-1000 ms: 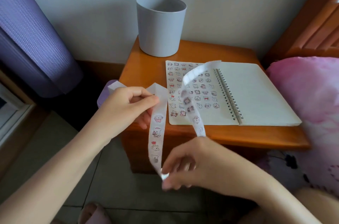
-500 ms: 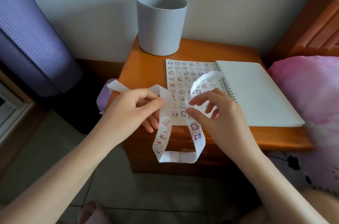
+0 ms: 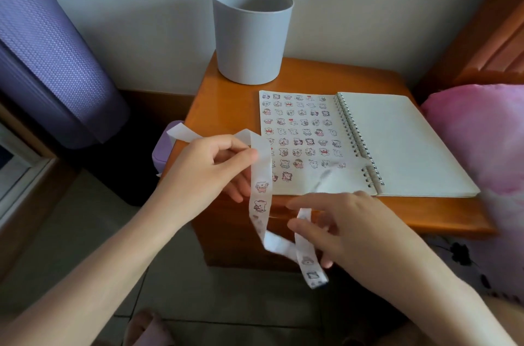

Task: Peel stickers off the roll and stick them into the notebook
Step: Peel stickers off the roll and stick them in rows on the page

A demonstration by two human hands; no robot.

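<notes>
The job is well on, I judge. The notebook [image 3: 411, 147] lies open on the table [image 3: 232, 107], and its left page [image 3: 300, 133] carries row upon row of small stickers [image 3: 297, 144] from the top nearly to the bottom. Only the last row is short, with a couple of stickers at its left and bare paper beside them. The right page is blank, so there is plenty of room left to fill.

The strip [image 3: 261, 175] is in the air in front of the table, not on it. It comes from a purple thing [image 3: 166, 153] by the table's left edge, passes through my left hand [image 3: 204, 172], hangs down with stickers on it, folds back below and runs up into my right hand [image 3: 348, 223].

My left hand pinches the strip near its top between thumb and curled fingers. My right hand is lower and blurred; its fingers are half curled, and the thumb seems to lie across the strip, holding it against the fingers. I see no peeled sticker on either hand.
</notes>
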